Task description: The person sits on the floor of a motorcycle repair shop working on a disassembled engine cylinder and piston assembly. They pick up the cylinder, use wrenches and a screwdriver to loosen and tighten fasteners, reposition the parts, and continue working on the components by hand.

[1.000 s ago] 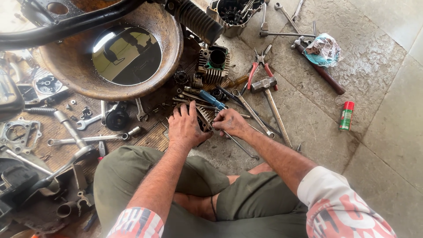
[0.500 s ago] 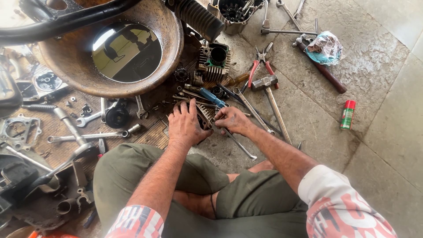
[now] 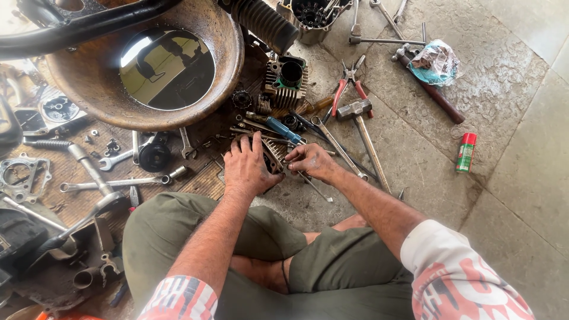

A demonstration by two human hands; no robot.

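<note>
Fingers of my left hand (image 3: 249, 169) lie spread flat on a finned metal part (image 3: 271, 155) on the floor before my knees, my right hand (image 3: 311, 161) pinching its edge, with a hammer (image 3: 360, 127), pliers (image 3: 347, 86) and an oily basin (image 3: 148, 65) beyond.

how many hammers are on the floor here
2. One hammer with a pale handle lies just beyond the right hand, next to the red pliers. The other hammer, dark-handled, lies farther right under a crumpled bag. More may be hidden.
</note>
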